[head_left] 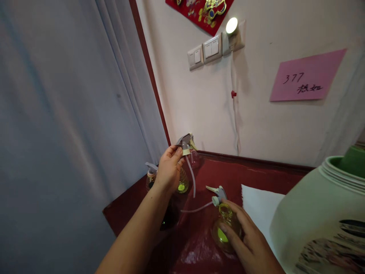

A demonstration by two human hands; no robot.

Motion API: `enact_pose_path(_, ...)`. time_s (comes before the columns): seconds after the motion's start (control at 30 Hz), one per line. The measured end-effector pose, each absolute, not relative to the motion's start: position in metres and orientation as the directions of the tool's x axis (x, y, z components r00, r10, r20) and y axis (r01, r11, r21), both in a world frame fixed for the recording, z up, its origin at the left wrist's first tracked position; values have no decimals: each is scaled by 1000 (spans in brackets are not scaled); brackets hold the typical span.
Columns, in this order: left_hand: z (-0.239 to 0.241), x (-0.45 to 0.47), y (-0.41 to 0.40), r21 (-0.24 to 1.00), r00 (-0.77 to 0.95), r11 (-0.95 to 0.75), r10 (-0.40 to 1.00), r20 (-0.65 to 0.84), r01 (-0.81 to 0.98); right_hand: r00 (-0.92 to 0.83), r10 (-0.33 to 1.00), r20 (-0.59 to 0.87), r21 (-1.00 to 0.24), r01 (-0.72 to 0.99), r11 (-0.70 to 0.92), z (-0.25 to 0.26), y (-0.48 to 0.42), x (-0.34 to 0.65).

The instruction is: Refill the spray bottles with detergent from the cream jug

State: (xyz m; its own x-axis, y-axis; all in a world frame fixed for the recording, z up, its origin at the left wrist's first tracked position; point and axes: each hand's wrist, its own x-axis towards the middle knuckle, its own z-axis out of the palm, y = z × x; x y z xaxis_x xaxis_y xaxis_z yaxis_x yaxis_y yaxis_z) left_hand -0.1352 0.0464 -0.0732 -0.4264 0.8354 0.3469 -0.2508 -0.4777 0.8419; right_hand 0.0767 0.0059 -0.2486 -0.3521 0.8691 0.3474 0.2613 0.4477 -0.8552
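A grey curtain point(71, 114) fills the left half of the frame. At the lower right stands a big pale jar point(313, 213), cut off by the edge, with a green lid-like piece on its ribbed mouth; what it holds is hidden. The dark red surface point(251, 171) runs along the foot of the wall, and a white sheet point(256, 205) lies on it beside the jar.

The right hand point(248, 236), low and right of centre, has its grip closed around the open bottle point(225, 228). This bottle stands upright on the surface with its neck uncapped, and there is yellow liquid in it. The fingers cover much of its body.

The left hand point(169, 169), at the centre of the frame, pinches the raised sprayer head point(186, 142) between its fingertips. The nozzle points to the right, and the clear dip tube point(191, 175) hangs nearly straight down. Behind that hand, a second bottle point(183, 182) of yellow liquid is mostly hidden. Further left, a capped bottle point(150, 177) keeps its sprayer on; its contents look dark and are hard to make out.

A loose sprayer head point(218, 193) lies just beside the open bottle's neck. Its trigger points to the upper left, and its thin tube point(196, 209) trails left across the surface.
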Motion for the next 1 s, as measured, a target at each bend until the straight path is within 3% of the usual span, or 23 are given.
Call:
enact_pose_path(0.5,-59,-115,21,748,-460,-573,792,402,-334,-355,887,294,-912,173,372,-246,2,77)
enact_pose_path(0.73,-59,-74,13,689,-388,-589,804,450,-422,-346,893,287,-920,160,358,-248,2,75)
enact_pose_path(1.0,-84,-60,20,721,-373,-534,840,394,-441,-334,904,265,-920,192,341,-245,1,72)
